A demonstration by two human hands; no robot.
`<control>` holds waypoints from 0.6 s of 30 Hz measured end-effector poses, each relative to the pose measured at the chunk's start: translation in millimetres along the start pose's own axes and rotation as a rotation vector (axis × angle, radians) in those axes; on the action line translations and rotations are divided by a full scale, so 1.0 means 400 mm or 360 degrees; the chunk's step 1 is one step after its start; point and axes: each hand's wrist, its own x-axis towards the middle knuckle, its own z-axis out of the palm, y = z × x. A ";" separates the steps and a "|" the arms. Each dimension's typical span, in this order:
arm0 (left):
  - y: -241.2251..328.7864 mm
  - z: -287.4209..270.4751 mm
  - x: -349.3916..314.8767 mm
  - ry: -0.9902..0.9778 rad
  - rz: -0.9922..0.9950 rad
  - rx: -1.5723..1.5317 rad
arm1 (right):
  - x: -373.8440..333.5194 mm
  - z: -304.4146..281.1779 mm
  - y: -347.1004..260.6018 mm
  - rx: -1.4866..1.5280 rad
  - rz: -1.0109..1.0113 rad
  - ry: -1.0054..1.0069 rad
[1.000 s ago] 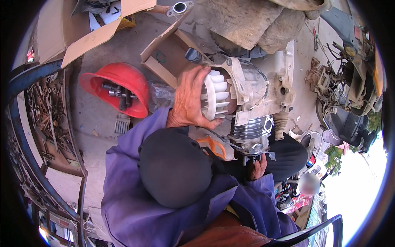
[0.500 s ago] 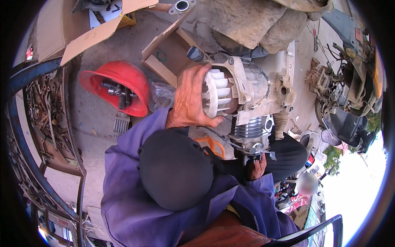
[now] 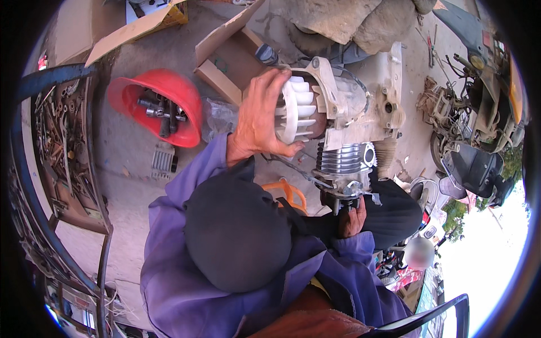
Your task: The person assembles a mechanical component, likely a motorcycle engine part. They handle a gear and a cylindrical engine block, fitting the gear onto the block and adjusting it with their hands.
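Apparently fan-steadying step: left hand, fingers spread, held white fan at left end of engine; right hand near finned cylinder, grip unclear. Next move likely needed steady hold.

Two bare hands show, one left hand and one right hand. There are one engine, one white fan, one red helmet, two open cardboard boxes and one loose finned block; the piled tools are too many to count.
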 end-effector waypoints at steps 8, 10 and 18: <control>0.027 0.007 -0.016 0.0010 -0.0122 -0.0060 | 0.024 -0.048 0.009 -0.0173 -0.0035 -0.0099; 0.051 0.019 -0.020 0.0053 -0.0263 -0.0158 | 0.026 -0.036 0.019 -0.0119 -0.0088 -0.0083; 0.012 0.025 -0.029 0.0095 -0.0031 -0.0010 | 0.033 -0.046 0.035 -0.0052 -0.0165 -0.0187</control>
